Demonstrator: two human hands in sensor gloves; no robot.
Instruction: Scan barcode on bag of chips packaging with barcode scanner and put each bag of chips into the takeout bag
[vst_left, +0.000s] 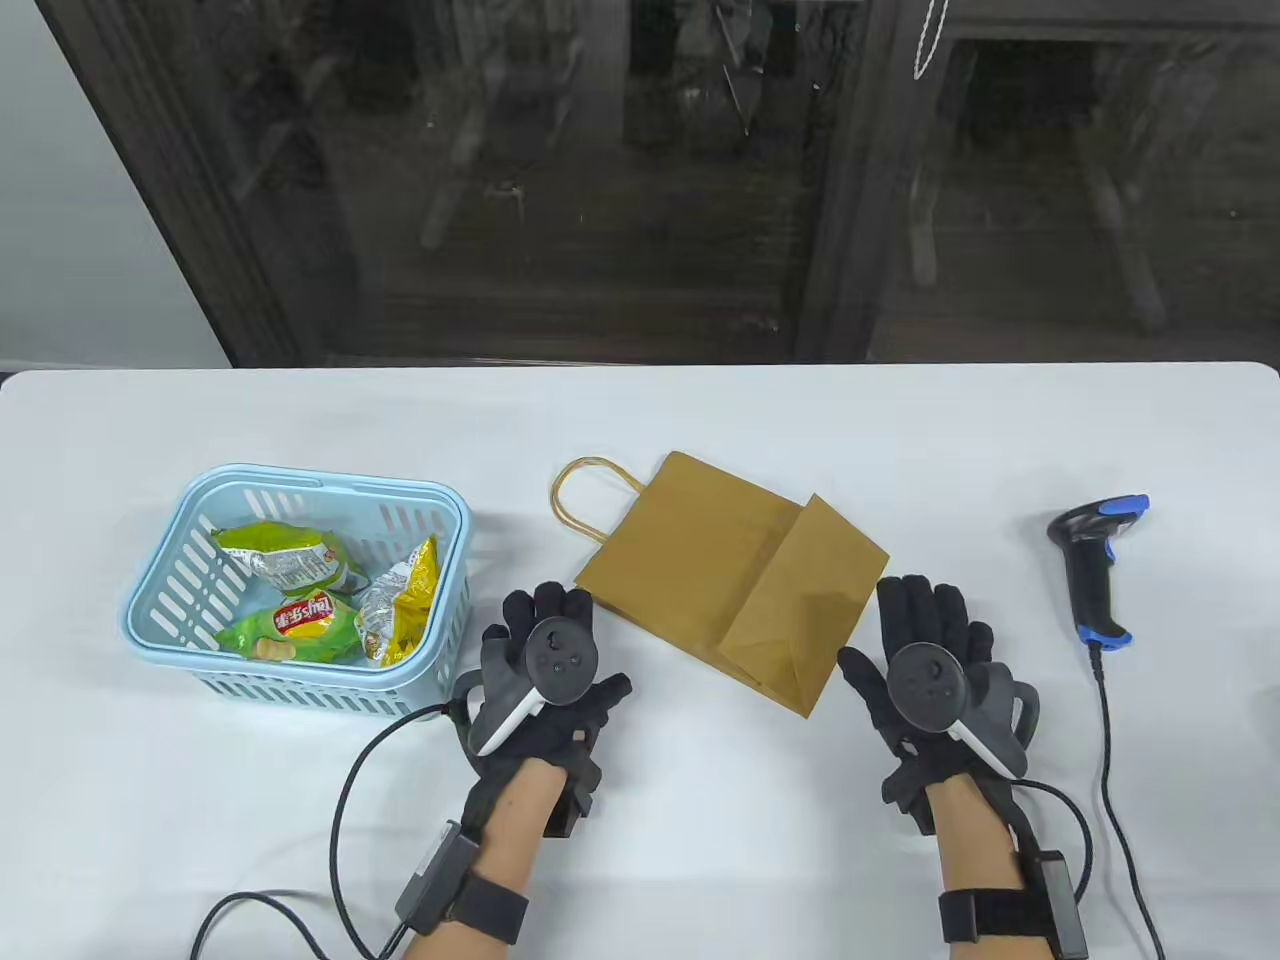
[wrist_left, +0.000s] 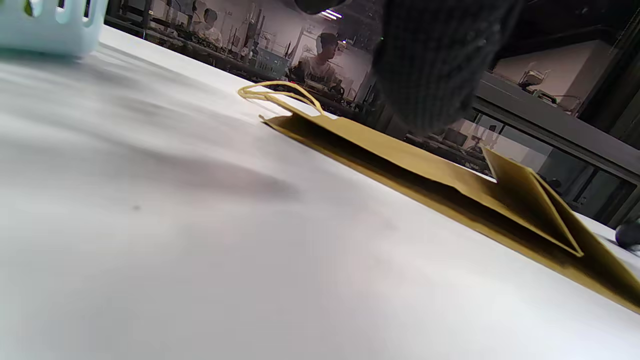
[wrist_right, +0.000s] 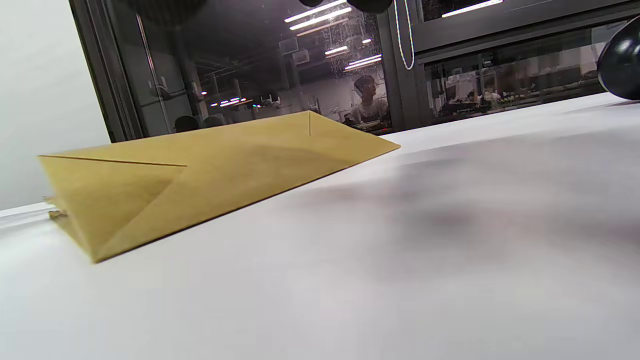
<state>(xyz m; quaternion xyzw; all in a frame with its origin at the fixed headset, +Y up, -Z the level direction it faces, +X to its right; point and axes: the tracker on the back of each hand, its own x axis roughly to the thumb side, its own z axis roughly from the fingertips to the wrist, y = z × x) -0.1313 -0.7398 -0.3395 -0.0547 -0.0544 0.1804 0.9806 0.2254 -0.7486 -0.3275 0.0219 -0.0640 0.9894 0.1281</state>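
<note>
White table (vst_left: 700, 430): kraft takeout bag (vst_left: 720, 580) folded flat at centre; at 9 o'clock, blue slotted basket (vst_left: 170, 560) holding the chip bags (vst_left: 300, 625); at 3 o'clock, corded barcode scanner (vst_left: 1095, 575) on its side. Left hand (vst_left: 545, 665) and right hand (vst_left: 935, 670) rest flat, fingers extended, grasping nothing, flanking the bag's near edge. Likely first step: stand the bag open, steadying its folded base while spreading the mouth by the handles at 11 o'clock.

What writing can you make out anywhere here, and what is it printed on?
Green chip bag in the basket: red logo with Chinese characters, apparently "乐事", upside down and small.
Upper green bag: fine print, too small to read.
Yellow bag: print unreadable.
Paper bag, barcode scanner: no text visible.
</note>
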